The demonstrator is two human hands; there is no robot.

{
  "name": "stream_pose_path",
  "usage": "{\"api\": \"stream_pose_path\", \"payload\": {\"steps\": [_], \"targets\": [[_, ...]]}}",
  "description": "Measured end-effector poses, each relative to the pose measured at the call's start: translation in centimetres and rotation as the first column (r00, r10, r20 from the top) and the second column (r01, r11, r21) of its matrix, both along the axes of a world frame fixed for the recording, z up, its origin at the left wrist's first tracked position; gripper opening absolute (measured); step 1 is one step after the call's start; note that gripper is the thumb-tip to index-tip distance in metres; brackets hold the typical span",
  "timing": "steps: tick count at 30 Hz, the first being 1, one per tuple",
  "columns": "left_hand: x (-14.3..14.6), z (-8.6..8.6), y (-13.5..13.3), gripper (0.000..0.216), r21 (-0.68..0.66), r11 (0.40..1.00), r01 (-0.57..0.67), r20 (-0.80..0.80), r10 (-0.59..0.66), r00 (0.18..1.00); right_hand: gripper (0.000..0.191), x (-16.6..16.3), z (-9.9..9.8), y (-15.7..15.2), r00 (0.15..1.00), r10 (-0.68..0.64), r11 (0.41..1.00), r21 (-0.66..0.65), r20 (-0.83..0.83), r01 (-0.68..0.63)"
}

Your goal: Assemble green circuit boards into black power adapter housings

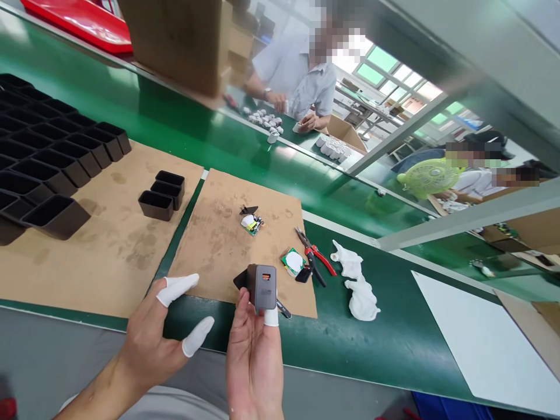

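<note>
My right hand [254, 356] holds up a dark grey USB charger [265, 287], its face with the port turned toward me. A white finger cot covers a digit of that hand. Nothing is in my left hand [151, 335], which is beside it with thumb and forefinger apart, both in white finger cots. Just behind the charger a black flap [240, 280] shows; I cannot tell if it is attached. Black tweezers [284, 307] are partly hidden by the charger. A circuit board [252, 224] and a second board with a white pad [294, 262] lie on the cardboard sheet [219, 233].
Red-and-black pliers [314, 254] lie right of the boards, near crumpled white cloths [362, 298]. Three black cases [156, 204] and rows of more cases [56, 216] stand at left. Across the green bench [210, 128], a person [297, 76] handles small white parts. A green fan [431, 175] is behind.
</note>
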State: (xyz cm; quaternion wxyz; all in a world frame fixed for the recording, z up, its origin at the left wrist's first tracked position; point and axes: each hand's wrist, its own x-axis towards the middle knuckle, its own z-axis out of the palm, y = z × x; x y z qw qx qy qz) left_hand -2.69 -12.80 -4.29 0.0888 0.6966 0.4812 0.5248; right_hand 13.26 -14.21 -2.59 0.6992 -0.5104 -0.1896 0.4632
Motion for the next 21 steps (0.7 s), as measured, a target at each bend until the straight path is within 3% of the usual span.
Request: {"api": "stream_pose_path", "payload": {"steps": [8,14,16,18,21], "targets": [[0.2,0.7,0.4,0.046,0.042,0.999,0.016,0.017,-0.017,1.000,0.029,-1.1,1.9,1.8,0.998,-0.066,0.997,0.033,0.016,0.066],[0.2,0.4,0.3,0.045,0.043,0.999,0.032,0.070,-0.035,0.997,0.039,-1.8,3.3,2.3,0.996,-0.089,0.990,-0.111,-0.008,0.088],[0.2,0.4,0.3,0.043,0.042,0.999,0.033,0.100,-0.037,0.994,0.038,-1.9,3.5,2.3,0.991,-0.074,0.991,-0.106,0.115,0.086],[0.2,0.3,0.3,0.040,0.013,1.000,0.022,0.129,-0.024,0.991,0.033,-1.6,3.2,2.4,0.887,-0.100,0.994,0.014,0.451,0.105],[-0.1,0.3,0.3,0.036,-0.084,0.996,0.011,0.202,0.006,0.979,0.015,-0.4,2.0,2.5,0.557,-0.253,0.966,0.239,0.791,0.099]]}}
